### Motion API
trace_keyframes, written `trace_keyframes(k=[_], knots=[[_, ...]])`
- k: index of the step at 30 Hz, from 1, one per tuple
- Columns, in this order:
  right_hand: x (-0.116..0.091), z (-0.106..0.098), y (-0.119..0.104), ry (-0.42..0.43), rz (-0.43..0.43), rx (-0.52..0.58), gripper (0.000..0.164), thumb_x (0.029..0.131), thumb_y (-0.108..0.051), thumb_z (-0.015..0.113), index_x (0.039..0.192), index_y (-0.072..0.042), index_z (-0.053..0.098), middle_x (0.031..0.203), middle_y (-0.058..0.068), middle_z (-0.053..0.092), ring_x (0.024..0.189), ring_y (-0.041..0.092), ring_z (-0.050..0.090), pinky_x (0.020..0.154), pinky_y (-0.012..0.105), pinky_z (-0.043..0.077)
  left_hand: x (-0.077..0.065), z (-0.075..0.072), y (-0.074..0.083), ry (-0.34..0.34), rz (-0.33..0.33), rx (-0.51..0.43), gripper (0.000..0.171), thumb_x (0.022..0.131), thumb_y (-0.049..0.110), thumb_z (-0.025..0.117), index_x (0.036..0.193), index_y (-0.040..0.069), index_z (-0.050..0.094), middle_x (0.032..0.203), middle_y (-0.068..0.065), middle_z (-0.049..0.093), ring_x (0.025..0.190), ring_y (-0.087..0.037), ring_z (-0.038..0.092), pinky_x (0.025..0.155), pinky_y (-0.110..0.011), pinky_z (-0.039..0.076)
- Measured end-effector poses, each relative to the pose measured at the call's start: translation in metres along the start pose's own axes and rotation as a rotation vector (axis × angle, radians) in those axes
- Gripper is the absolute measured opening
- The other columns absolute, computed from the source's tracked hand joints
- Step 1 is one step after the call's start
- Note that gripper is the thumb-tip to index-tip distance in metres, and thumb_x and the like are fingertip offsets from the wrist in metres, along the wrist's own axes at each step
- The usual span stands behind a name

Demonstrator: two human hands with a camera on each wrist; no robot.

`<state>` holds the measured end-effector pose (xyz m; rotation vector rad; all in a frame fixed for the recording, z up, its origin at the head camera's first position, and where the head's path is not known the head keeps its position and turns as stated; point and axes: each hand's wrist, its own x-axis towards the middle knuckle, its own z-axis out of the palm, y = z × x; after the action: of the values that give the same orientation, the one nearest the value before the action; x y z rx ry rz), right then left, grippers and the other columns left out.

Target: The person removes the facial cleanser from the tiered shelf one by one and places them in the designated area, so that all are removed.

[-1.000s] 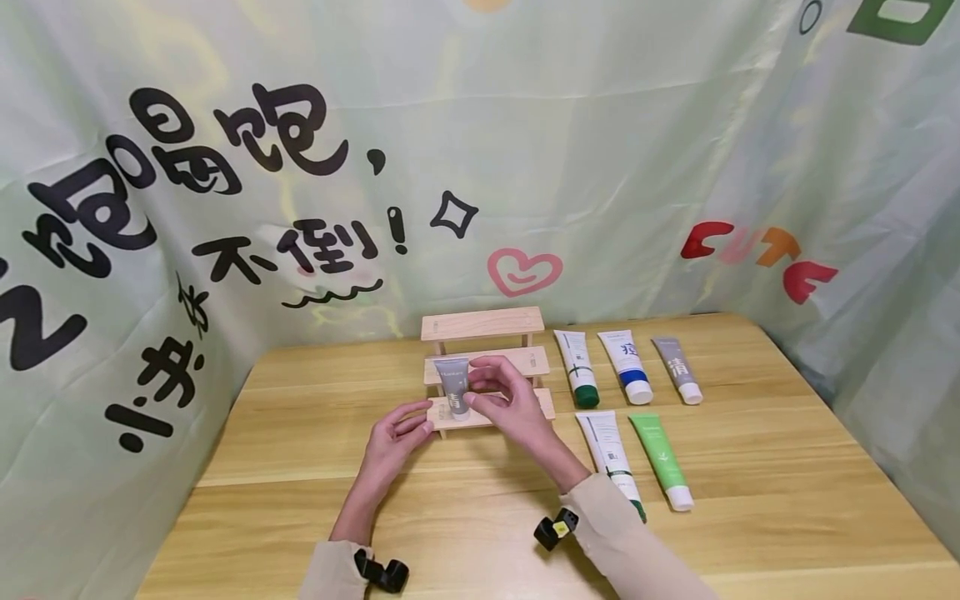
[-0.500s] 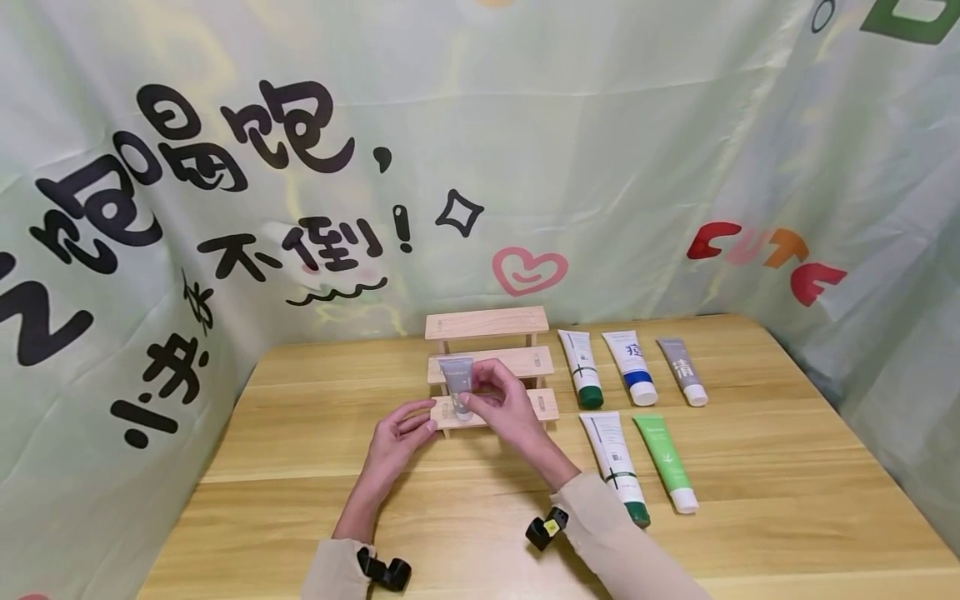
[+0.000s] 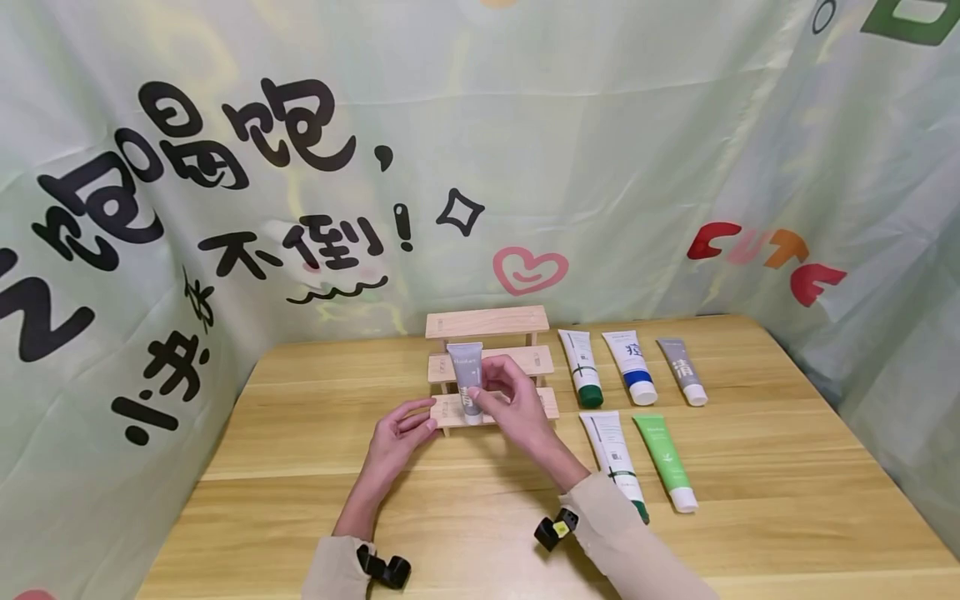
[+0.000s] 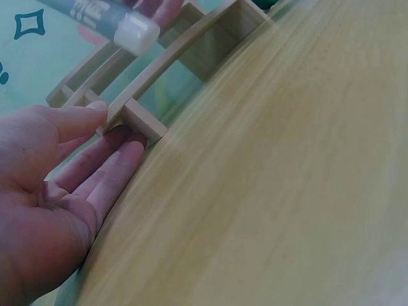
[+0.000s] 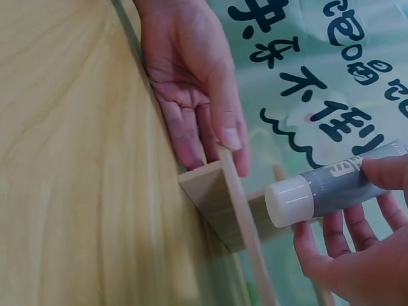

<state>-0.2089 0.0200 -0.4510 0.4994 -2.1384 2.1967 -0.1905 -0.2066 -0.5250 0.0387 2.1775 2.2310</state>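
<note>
A small grey tube [image 3: 467, 375] with a white cap stands cap-down in my right hand [image 3: 517, 407], which pinches it between thumb and fingers. It is in front of a three-step wooden stand [image 3: 491, 321]. In the right wrist view a gap shows between the tube's cap [image 5: 290, 201] and the lowest board [image 5: 241, 220]. My left hand [image 3: 397, 437] holds the left end of that lowest step; in the left wrist view its thumb [image 4: 83, 121] lies on the board and its fingers reach the leg [image 4: 143, 121].
Right of the stand lie a white tube with a green cap [image 3: 579, 367], a white and blue tube [image 3: 628, 367], a grey tube [image 3: 681, 369], another white tube [image 3: 611, 450] and a green tube [image 3: 663, 454]. A printed curtain [image 3: 600, 150] hangs behind the wooden table [image 3: 300, 417].
My right hand has brought the grey tube a little to the right and up, nearer the camera. The left hand keeps its place on the stand.
</note>
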Motion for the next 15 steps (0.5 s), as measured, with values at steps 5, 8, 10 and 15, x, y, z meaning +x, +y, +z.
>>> trace_keyframes(k=[5,8,10,15], knots=[[-0.003,-0.008,-0.008,0.014,-0.019,-0.002,0.032,0.092,0.005,0.073,0.121,0.001,0.059,0.118,0.02,0.066,0.11,0.031,0.063,0.103,0.044,0.052,0.0,0.001,0.002,0.009,-0.012,-0.006,0.035,0.095,0.0,0.071,0.131,0.001,0.067,0.126,-0.024,0.068,0.111,-0.025,0.071,0.091,-0.033,0.059],[-0.005,-0.013,-0.012,0.016,-0.031,-0.015,0.032,0.093,0.003,0.073,0.122,0.001,0.059,0.118,0.019,0.067,0.11,0.03,0.064,0.102,0.043,0.053,0.0,0.001,0.002,0.0,-0.013,-0.022,0.036,0.095,-0.001,0.071,0.131,-0.001,0.066,0.127,-0.027,0.067,0.111,-0.027,0.07,0.091,-0.034,0.059],[-0.007,-0.016,-0.015,0.018,-0.043,-0.033,0.033,0.093,0.002,0.073,0.123,0.0,0.059,0.118,0.017,0.066,0.109,0.029,0.064,0.102,0.043,0.053,0.0,0.001,0.001,-0.007,-0.014,-0.031,0.037,0.095,-0.002,0.07,0.132,-0.002,0.066,0.127,-0.028,0.066,0.112,-0.029,0.069,0.092,-0.035,0.058],[-0.013,-0.026,-0.021,0.027,-0.063,-0.049,0.033,0.094,0.0,0.073,0.123,-0.001,0.059,0.118,0.016,0.066,0.107,0.026,0.064,0.1,0.041,0.054,-0.001,0.0,0.001,-0.008,-0.012,-0.032,0.037,0.095,0.0,0.071,0.132,-0.003,0.065,0.128,-0.028,0.066,0.114,-0.031,0.068,0.093,-0.034,0.058]])
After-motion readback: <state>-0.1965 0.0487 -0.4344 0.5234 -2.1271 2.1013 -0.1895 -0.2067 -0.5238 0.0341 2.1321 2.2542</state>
